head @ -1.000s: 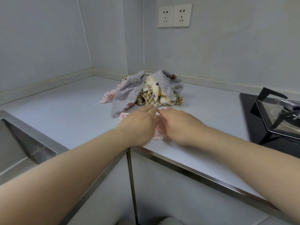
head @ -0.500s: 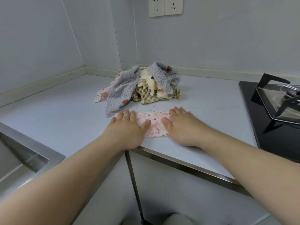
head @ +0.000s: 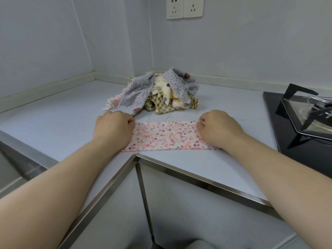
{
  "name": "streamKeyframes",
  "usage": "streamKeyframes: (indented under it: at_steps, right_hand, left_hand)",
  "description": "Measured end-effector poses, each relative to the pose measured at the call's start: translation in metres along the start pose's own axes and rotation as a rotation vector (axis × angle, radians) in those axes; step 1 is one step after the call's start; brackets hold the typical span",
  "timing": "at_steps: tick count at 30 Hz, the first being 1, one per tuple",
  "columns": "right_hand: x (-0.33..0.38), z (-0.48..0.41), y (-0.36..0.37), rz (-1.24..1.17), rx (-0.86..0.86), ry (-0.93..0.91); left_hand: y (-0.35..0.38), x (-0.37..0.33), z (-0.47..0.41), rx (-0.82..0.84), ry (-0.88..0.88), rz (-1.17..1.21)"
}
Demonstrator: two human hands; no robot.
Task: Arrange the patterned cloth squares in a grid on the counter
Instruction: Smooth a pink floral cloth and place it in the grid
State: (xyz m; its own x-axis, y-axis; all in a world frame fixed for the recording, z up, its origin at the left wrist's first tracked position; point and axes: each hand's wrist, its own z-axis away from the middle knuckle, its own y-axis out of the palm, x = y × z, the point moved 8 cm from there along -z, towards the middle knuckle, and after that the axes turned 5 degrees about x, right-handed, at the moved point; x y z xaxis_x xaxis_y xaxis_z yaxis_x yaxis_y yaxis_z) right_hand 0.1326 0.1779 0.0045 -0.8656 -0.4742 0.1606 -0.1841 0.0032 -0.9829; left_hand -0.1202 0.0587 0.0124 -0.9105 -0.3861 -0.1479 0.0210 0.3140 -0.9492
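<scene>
**At the counter's near edge: first square going down**

Near the front of the pale grey counter (head: 53,123), the left hand (head: 113,130) and right hand (head: 218,129) are pinching, fingers curled, opposite ends of a pink speckled cloth square (head: 165,137), stretching it flat. Next, I judge, comes letting go and reaching for the crumpled cloth pile (head: 158,94) just beyond. A black gas hob (head: 305,123) is sitting at the right.

Pale grey corner tabletop (head: 53,123) with a metal front edge.
A pink dotted cloth (head: 167,136) lies spread flat near the front edge. Just behind it, a heap of crumpled cloths (head: 158,94) sits toward the wall corner. A black gas hob (head: 296,150) is at the right and a steel sink (head: 27,150) at the left.
</scene>
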Motion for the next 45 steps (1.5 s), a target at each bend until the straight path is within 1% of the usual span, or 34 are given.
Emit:
streamKeyframes:
  at_steps: [2, 5, 8, 10, 12, 15, 19, 22, 26, 28, 35, 37, 41, 42, 45]
  right_hand:
    - [-0.005, -0.003, 0.003, -0.099, 0.044, 0.014]
    - [-0.009, -0.006, 0.007, -0.178, 0.094, 0.044]
    - [-0.013, -0.011, 0.005, -0.269, 0.053, 0.043]
    - [-0.016, -0.010, 0.003, -0.385, 0.020, 0.034]
    - [-0.019, -0.010, 0.005, -0.478, 0.036, 0.050]
    - [-0.019, -0.011, 0.007, -0.479, 0.070, 0.051]
    - [-0.019, -0.012, 0.007, -0.513, 0.058, 0.031]
    - [-0.019, -0.012, 0.004, -0.534, 0.006, -0.006]
    - [-0.020, -0.009, -0.010, -0.681, -0.146, -0.055]
    - [-0.018, -0.006, -0.018, -0.781, -0.192, -0.091]
    - [0.002, 0.012, -0.040, -1.114, -0.238, -0.215]
    - [0.010, 0.018, -0.046, -1.217, -0.257, -0.223]
    - [0.028, 0.029, -0.048, -1.464, -0.231, -0.255]
    - [0.032, 0.032, -0.047, -1.469, -0.229, -0.272]
    - [0.045, 0.039, -0.048, -1.378, -0.220, -0.330]
  left_hand:
    - [0.003, 0.003, -0.003, 0.032, 0.012, 0.052]
    - [0.005, 0.006, -0.005, 0.052, -0.025, 0.116]
    - [0.006, 0.007, -0.005, 0.060, -0.057, 0.127]
    - [0.005, 0.001, -0.003, 0.044, -0.041, 0.123]
    - [0.001, -0.007, 0.001, 0.019, -0.020, 0.165]
    - [-0.002, -0.014, 0.007, 0.014, -0.024, 0.287]
    - [-0.003, -0.011, 0.012, 0.026, -0.085, 0.464]
    - [-0.009, -0.009, 0.013, -0.020, -0.097, 0.543]
    - [-0.016, -0.003, 0.014, -0.114, -0.162, 0.679]
    - [-0.019, -0.003, 0.014, -0.146, -0.181, 0.699]
    - [-0.044, -0.019, 0.017, -0.222, -0.205, 0.844]
    - [-0.053, -0.030, 0.021, -0.220, -0.183, 0.893]
    - [-0.064, -0.056, 0.030, -0.166, -0.115, 0.989]
    - [-0.067, -0.062, 0.034, -0.164, -0.084, 1.013]
    - [-0.079, -0.078, 0.045, -0.204, 0.029, 1.012]
